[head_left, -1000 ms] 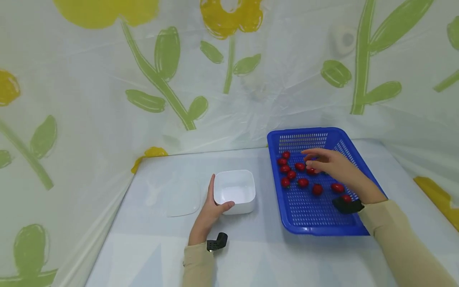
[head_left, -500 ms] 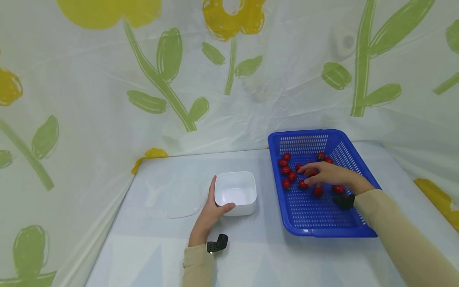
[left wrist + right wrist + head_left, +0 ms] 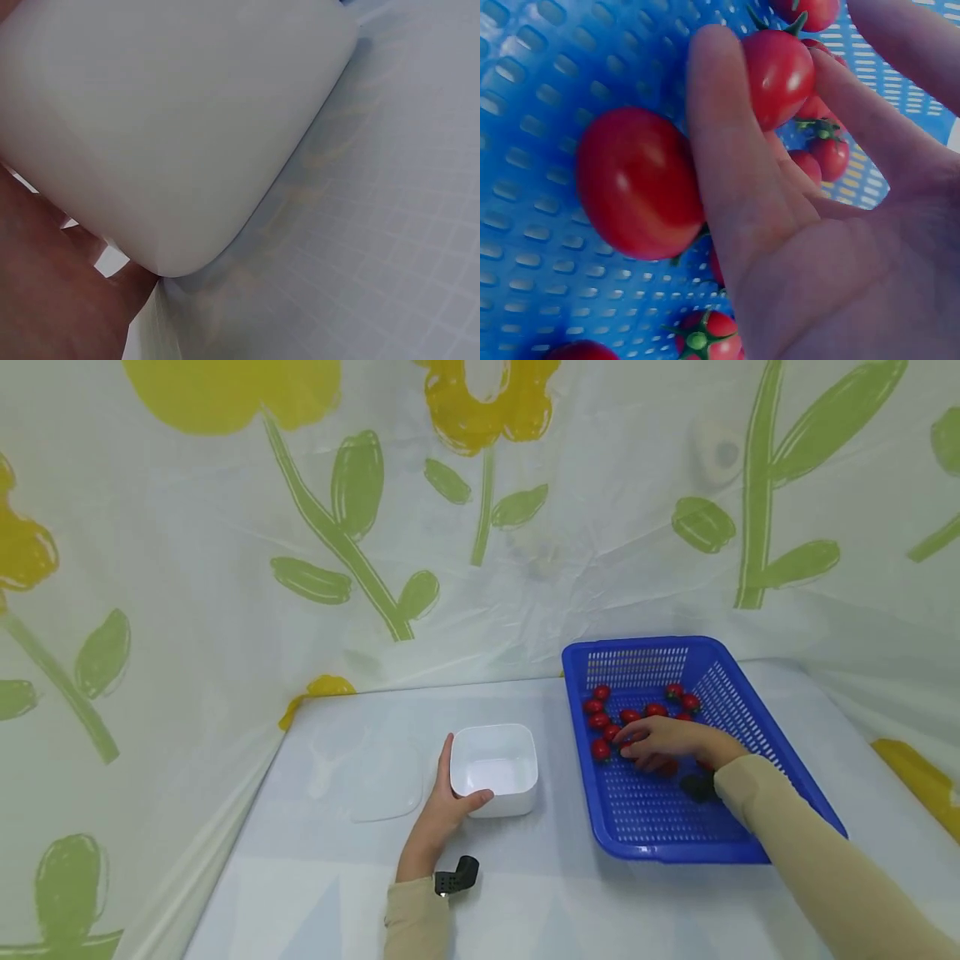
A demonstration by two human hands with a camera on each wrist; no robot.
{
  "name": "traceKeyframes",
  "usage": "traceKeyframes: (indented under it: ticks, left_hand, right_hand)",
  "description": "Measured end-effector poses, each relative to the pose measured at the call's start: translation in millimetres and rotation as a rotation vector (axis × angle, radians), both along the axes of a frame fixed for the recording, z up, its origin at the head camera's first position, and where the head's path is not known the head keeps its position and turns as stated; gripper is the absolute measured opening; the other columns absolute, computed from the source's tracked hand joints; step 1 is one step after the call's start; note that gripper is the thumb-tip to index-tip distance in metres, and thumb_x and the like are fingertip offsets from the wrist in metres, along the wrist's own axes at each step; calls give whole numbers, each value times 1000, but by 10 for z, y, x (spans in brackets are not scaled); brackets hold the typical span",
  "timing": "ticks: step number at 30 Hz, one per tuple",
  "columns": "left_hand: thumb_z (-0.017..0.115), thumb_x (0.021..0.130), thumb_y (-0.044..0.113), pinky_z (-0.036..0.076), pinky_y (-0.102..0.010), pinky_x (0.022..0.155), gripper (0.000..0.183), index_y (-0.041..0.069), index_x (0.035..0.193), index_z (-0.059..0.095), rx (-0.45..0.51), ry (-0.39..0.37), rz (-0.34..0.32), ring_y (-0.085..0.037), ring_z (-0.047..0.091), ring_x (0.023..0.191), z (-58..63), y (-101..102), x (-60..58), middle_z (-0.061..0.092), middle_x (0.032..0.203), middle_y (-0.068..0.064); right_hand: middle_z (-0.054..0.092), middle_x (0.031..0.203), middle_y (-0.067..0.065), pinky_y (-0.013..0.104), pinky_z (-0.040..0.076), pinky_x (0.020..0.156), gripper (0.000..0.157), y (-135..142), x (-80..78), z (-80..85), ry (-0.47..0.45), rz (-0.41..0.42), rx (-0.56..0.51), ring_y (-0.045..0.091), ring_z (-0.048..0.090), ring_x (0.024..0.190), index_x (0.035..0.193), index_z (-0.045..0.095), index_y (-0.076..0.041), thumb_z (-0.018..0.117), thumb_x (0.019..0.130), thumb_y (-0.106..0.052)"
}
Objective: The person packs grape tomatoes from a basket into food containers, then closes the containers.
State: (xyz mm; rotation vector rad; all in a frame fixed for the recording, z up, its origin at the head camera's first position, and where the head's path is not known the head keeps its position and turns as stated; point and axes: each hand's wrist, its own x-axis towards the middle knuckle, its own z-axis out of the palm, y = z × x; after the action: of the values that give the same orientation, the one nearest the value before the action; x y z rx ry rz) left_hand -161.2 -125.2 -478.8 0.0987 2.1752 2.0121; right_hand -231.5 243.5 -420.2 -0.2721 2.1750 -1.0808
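Note:
With thumb over the near rim and fingers along the left side, my left hand [image 3: 441,810] grips a white square container [image 3: 497,805]. Its smooth outer wall [image 3: 187,127] fills much of the left wrist view, standing on the table. My right hand [image 3: 675,740] reaches down into a blue plastic basket [image 3: 592,793]. In the right wrist view a cherry tomato [image 3: 780,79] with a green stalk sits pinched between thumb and fingertips. Another, larger-looking tomato [image 3: 639,184] lies against the outside of the thumb. The palm hides part of the tomatoes in the head view.
Several more cherry tomatoes [image 3: 598,721] lie along the basket's left side and at its back right. A clear flat lid [image 3: 386,785] rests on the white table [image 3: 525,893] left of the container. A flower-printed sheet [image 3: 600,527] hangs behind.
My right hand has come down and toward the near side of the basket, from above the tomatoes to among them, and closed on one. My left hand keeps holding the container in place.

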Motion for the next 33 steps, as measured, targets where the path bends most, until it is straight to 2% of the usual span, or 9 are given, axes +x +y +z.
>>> traceKeyframes:
  ticks: [4,8,11,14,17,22,25,28,33]
  left_hand:
    - [74,72,21,28,-41,97,102,42,140,1,3,4,-13,-23,33,118,-43,9,6,23,139,3]
    - [75,72,24,29,-40,94,100,46,138,3,-30,0,-10,-22,34,116,-64,-23,21,23,139,5]
    - [75,71,25,30,-41,94,99,47,138,4,-37,6,-16,-23,36,114,-57,-57,18,25,138,4]
    - [75,71,24,29,-41,95,100,45,138,3,-38,-1,-22,-24,36,115,-20,-85,12,25,138,3]
    - [75,71,23,29,-41,94,102,41,140,2,-38,-15,-25,-24,35,115,72,-94,43,24,139,1]
    - [72,73,16,33,-39,93,101,31,142,0,32,-28,-54,-25,36,113,221,-38,123,26,137,-3]
    - [72,73,15,33,-38,93,101,29,143,0,44,-24,-52,-24,37,112,253,2,149,28,136,-3]
    - [72,73,17,31,-38,94,101,29,143,0,29,-19,-48,-24,35,114,268,22,158,25,138,-3]
    - [74,72,19,29,-42,95,102,31,143,1,-24,-11,-29,-26,35,116,273,-43,132,25,139,-2]
  right_hand:
    - [58,99,11,37,50,73,37,-43,41,-16,31,18,41,25,58,85,116,52,1,60,85,-17]
    - [54,87,9,36,51,68,22,-78,82,-16,101,70,71,23,56,76,102,55,2,60,83,-9]
    - [51,81,8,35,50,63,14,-88,99,-6,148,75,95,22,55,70,95,55,0,59,83,-6]
    - [51,82,6,34,49,61,12,-86,112,28,199,86,123,22,54,68,95,54,-2,57,84,-6]
    - [54,86,6,35,48,63,16,-91,141,121,279,91,166,20,54,69,100,55,-4,55,84,-8]
    - [58,93,3,36,48,69,26,-111,250,392,437,75,234,16,55,74,108,58,-6,54,83,-14]
    - [58,95,3,37,46,72,26,-127,345,570,518,56,247,17,52,79,108,60,-8,54,83,-14]
    - [56,93,2,34,44,67,24,-148,452,709,590,21,252,18,48,77,106,61,-11,54,83,-12]
    - [53,90,2,29,41,60,29,-314,660,807,666,-68,222,16,47,73,112,60,-15,56,84,-12]
